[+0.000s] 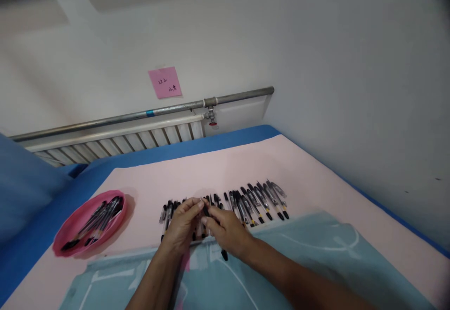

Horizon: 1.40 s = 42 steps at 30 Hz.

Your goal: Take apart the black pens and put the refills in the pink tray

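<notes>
Bare forearms (277, 270) came nearest, slanting up toward the row of pens (253, 202). Beyond the row, a blue table cover (232, 136) made the outer margin, with a ribbed radiator (140, 140) behind it. On the blue lay a pale pink sheet (197, 167), a broad band of it behind the row and more to the row's right. Before the row spread a teal cloth (207, 282), its far edge close against the pens' near ends. Left of the row, across a strip of sheet, sat a pink bowl (58, 239) of pens, its rim reaching the sheet's left edge. Over the row's left half, left hand (183, 223) and right hand (227, 229) met, fingertips pinched tight around a dark pen piece (206, 210), partly hidden. Below the right hand, a black pen end (224, 254) jutted over the cloth; whether it was gripped, I could not tell.
</notes>
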{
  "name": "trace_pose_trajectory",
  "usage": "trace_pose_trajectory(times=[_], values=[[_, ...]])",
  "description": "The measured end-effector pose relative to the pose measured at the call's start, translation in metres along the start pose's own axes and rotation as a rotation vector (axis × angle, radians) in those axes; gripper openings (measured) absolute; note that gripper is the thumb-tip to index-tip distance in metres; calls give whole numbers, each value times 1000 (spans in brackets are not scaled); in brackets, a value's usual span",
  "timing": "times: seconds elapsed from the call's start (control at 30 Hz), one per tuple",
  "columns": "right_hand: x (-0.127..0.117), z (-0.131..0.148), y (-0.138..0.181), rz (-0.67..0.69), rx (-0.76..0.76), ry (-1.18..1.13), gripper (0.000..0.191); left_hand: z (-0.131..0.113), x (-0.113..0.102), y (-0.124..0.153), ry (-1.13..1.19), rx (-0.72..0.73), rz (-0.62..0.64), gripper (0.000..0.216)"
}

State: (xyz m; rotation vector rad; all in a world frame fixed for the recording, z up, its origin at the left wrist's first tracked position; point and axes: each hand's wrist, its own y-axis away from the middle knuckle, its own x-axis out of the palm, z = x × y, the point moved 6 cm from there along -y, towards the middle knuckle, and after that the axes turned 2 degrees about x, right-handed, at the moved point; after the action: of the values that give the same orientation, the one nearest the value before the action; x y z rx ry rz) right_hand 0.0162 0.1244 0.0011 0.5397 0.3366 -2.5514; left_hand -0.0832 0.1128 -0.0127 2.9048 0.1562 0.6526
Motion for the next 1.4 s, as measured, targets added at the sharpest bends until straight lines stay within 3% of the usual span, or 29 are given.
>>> trace_pose_trajectory(times=[0.1, 0.27, 0.47, 1.07, 1.2, 1.4], values=[[-1, 2, 0, 4, -11, 11, 17, -2, 3, 0, 38, -2, 8, 28], [1, 4, 2, 36, -40, 29, 15, 1, -2, -1, -7, 21, -60, 19], [2, -2, 0, -1, 5, 8, 21, -1, 2, 1, 3, -14, 24, 20], [4, -3, 0, 20, -5, 8, 19, 3, -3, 0, -58, 22, -68, 23], [7, -6, 1, 53, 81, -102, 22, 2, -9, -2, -61, 41, -73, 21], [14, 1, 4, 180, 240, -449, 24, -3, -4, -1, 13, 56, -44, 20]])
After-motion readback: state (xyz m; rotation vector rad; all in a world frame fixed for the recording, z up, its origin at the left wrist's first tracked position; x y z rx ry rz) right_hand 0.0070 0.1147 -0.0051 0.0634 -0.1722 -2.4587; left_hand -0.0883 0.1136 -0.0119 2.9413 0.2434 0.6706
